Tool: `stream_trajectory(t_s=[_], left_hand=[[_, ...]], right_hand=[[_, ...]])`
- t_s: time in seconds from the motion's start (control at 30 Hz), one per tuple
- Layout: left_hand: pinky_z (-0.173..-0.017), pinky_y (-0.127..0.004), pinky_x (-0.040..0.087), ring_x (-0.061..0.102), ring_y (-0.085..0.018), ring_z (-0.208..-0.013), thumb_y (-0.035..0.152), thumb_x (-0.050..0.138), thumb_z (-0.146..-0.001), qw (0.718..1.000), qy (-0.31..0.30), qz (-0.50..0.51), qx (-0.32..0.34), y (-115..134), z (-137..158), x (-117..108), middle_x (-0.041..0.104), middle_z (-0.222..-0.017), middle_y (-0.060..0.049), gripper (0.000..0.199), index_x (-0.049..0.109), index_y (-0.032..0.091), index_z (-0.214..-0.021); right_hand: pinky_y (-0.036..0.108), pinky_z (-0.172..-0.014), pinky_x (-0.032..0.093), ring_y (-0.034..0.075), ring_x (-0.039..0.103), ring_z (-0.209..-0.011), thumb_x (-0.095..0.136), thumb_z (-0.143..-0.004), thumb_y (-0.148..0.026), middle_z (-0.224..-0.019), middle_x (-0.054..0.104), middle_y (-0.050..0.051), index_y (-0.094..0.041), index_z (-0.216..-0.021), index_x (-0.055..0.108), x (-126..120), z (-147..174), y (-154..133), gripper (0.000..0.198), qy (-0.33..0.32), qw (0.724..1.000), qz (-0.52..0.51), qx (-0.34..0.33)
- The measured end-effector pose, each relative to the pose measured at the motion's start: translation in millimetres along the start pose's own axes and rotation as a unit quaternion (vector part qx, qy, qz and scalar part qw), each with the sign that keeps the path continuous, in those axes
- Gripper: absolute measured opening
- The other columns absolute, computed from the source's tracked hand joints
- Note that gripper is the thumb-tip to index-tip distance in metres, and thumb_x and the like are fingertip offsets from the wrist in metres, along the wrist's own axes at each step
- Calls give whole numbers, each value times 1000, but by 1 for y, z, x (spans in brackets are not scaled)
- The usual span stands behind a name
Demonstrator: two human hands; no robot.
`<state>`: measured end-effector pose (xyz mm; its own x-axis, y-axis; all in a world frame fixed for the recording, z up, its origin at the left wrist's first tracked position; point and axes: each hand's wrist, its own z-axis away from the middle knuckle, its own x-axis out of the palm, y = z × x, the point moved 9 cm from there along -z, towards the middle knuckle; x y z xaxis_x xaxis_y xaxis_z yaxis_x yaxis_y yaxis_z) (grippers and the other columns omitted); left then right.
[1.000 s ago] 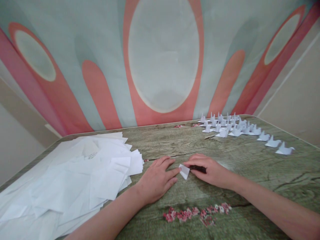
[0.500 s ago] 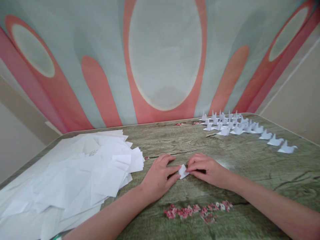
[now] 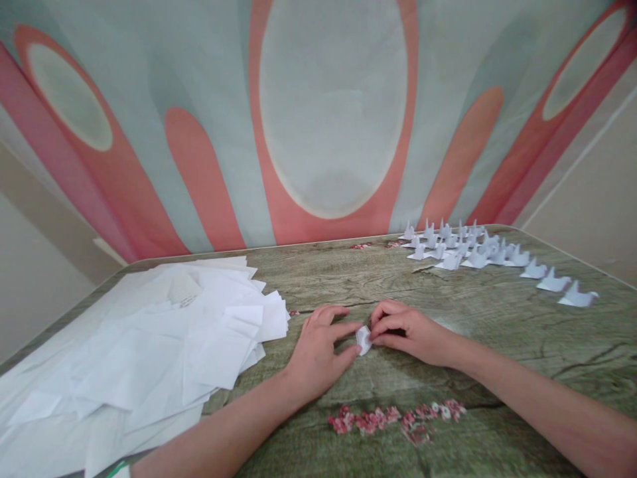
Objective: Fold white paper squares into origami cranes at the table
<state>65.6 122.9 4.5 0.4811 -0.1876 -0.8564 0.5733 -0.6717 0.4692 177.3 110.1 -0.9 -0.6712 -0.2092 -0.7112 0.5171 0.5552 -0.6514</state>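
Between my two hands, at the middle of the table, is a small folded piece of white paper [image 3: 363, 340]. My left hand [image 3: 324, 346] rests on the tabletop, its index finger and thumb closed on the paper's left side. From the right, my right hand [image 3: 409, 332] pinches the paper's right edge between thumb and fingertips. Its other fingers are curled in. The fingertips cover parts of the paper, so its exact folds are hard to make out.
A wide heap of white paper sheets [image 3: 149, 352] covers the table's left side. Several folded paper birds [image 3: 535, 267] stand in rows at the far right. The wood-patterned tabletop [image 3: 522, 338] bears printed pink flowers [image 3: 368, 421]. A patterned wall [image 3: 333, 119] rises behind.
The folded paper has turned slightly and its outline looks changed between my fingertips. My right fingers have shifted a little on its edge. The whole view has moved slightly.
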Motion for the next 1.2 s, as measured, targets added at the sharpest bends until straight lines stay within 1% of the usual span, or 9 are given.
stream_trajectory(t_s=[0.07, 0.17, 0.53, 0.83, 1.03, 1.1, 1.2], left_hand=[[-95, -41, 36, 44, -21, -112, 29, 61, -77, 1000, 6, 13, -4, -1, -1, -1, 55, -115, -3, 27, 64, 30, -103], [-94, -40, 36, 45, -21, -111, 26, 55, -81, 1000, 5, 16, 0, -2, 0, -1, 56, -112, -2, 23, 65, 31, -101], [-92, -40, 36, 46, -21, -110, 23, 55, -81, 1000, -6, 2, 8, -3, 0, 2, 56, -112, -3, 24, 65, 31, -102], [-94, -41, 36, 45, -21, -111, 24, 53, -82, 1000, -11, -5, 18, -1, 1, 3, 54, -114, -4, 27, 62, 30, -106], [-97, -41, 32, 43, -20, -113, 22, 54, -82, 999, -32, 3, 41, 5, 2, 3, 52, -117, -4, 34, 55, 30, -116], [-97, -41, 32, 42, -21, -113, 24, 56, -81, 999, -31, 14, 40, 5, 2, 2, 53, -117, -4, 32, 56, 27, -113], [-97, -40, 33, 44, -20, -112, 26, 60, -78, 998, -20, 41, 32, 4, 1, -1, 54, -114, -5, 23, 60, 24, -101]], right_hand=[[30, -79, 41, 15, 53, -85, 57, -84, -26, -87, 56, 3, -21, -88, 67, 1, -1, 2, 13, 1, 1000, -7, 11], [30, -78, 41, 15, 53, -85, 56, -84, -27, -86, 56, 2, -21, -86, 67, 2, -2, 2, 13, 2, 1000, -6, 18], [30, -80, 39, 15, 52, -86, 57, -83, -26, -86, 55, 2, -21, -85, 67, 2, -2, 1, 12, -3, 1000, -2, 18], [33, -83, 39, 16, 52, -89, 60, -81, -27, -91, 57, 3, -23, -87, 69, 3, 2, 1, 11, -4, 1000, -4, -4], [34, -84, 39, 16, 52, -90, 58, -83, -25, -91, 57, 4, -23, -90, 68, 2, 3, -1, 12, -1, 1000, -4, -7], [33, -83, 40, 16, 53, -90, 56, -84, -24, -91, 58, 4, -23, -91, 67, 1, 3, -1, 13, 2, 1000, 0, -7], [32, -80, 41, 16, 53, -88, 55, -85, -23, -90, 58, 4, -22, -90, 67, 1, 3, -1, 13, 5, 1000, 12, -8]])
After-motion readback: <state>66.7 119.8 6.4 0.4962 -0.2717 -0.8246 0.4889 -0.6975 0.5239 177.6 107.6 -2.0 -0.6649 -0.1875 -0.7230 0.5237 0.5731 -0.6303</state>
